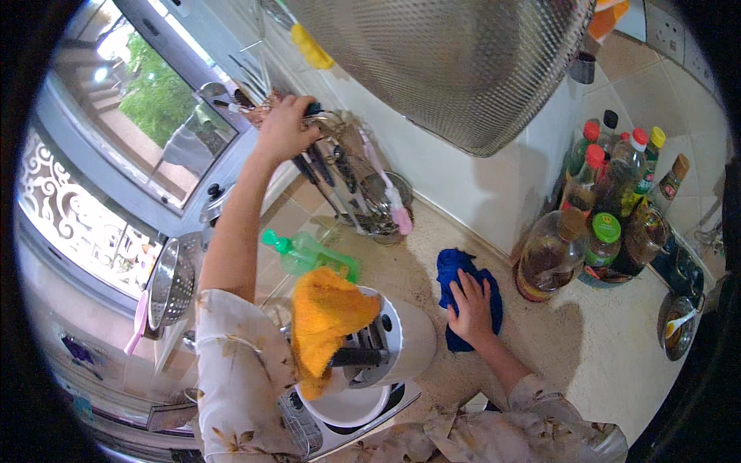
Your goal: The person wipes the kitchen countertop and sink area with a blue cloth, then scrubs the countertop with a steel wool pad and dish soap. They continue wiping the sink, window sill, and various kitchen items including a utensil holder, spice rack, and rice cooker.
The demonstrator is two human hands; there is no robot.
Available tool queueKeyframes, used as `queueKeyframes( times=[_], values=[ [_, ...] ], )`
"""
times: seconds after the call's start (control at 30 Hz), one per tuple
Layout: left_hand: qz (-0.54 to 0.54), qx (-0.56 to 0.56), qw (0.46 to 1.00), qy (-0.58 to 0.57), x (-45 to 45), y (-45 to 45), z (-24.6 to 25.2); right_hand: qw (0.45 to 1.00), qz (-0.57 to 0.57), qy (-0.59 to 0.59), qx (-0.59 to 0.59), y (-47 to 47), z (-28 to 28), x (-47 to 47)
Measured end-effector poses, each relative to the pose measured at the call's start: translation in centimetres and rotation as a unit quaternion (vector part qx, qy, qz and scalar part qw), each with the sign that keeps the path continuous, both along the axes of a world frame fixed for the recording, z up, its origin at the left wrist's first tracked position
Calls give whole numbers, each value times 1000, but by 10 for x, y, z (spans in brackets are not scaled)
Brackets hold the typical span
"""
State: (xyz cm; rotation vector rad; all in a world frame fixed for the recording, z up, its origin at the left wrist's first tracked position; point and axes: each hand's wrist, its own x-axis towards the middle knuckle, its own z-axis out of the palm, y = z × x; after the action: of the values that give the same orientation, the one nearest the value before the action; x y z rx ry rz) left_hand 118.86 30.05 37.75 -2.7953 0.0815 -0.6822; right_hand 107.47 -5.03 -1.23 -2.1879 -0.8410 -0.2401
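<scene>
My left hand is curled over the top of a utensil rack by the wall; what lies under the palm is hidden. Dark-handled kitchen tools hang from this rack. Flat on a crumpled blue cloth lies my right hand, its fingers slightly apart, on the speckled beige countertop. Between my arms stands a white cylindrical appliance with an orange cloth draped over one side.
Sauce and oil bottles crowd the right corner, near a small bowl with a spoon. A green plastic bottle lies left of the appliance. A metal mesh basket hangs overhead. A steel colander is by the window.
</scene>
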Motion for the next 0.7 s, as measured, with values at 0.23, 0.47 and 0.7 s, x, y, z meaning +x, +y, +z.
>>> queueKeyframes(
  times=[0.23,0.47,0.7],
  values=[
    [134,120,983,31,-20,-11,15,999,31,-13,-34,-4,14,1],
    [126,157,979,-43,-41,23,40,998,9,18,-60,14,13,2],
    [147,159,972,-91,-48,25,61,997,-26,43,-56,143,-10,94]
  ],
)
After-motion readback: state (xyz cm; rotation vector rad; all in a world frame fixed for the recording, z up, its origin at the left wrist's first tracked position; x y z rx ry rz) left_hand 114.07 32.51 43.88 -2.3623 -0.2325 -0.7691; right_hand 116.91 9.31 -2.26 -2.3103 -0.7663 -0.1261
